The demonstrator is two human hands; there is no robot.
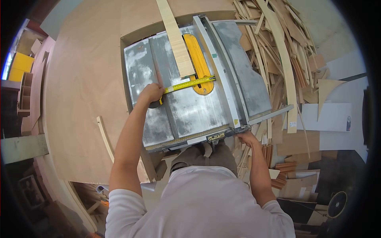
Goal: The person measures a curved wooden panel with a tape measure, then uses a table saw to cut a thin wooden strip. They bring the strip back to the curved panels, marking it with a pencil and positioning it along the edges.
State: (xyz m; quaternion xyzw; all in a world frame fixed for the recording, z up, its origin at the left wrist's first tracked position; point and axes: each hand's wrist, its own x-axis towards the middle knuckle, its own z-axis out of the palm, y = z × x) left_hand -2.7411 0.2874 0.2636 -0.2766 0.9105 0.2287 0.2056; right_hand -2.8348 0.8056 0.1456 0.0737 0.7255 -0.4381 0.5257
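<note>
My left hand [151, 93] is closed around a tape measure [156, 103] over the metal table saw top [194, 113]. Its yellow blade [184, 85] stretches to the right, across the yellow throat plate [198, 63], and its end reaches the long metal rip fence [220, 73]. At the front end of the fence is my right hand [248, 138], its fingers curled under the clamp end and partly hidden. A pale wooden strip [174, 39] lies on the saw top beside the throat plate, its near end just beyond the tape.
A wide plywood surface [83, 91] surrounds the saw on the left. On it lies a thin curved wood strip [104, 137]. Piled wood offcuts [305, 51] fill the right side. A round fan-like object [337, 204] stands at lower right.
</note>
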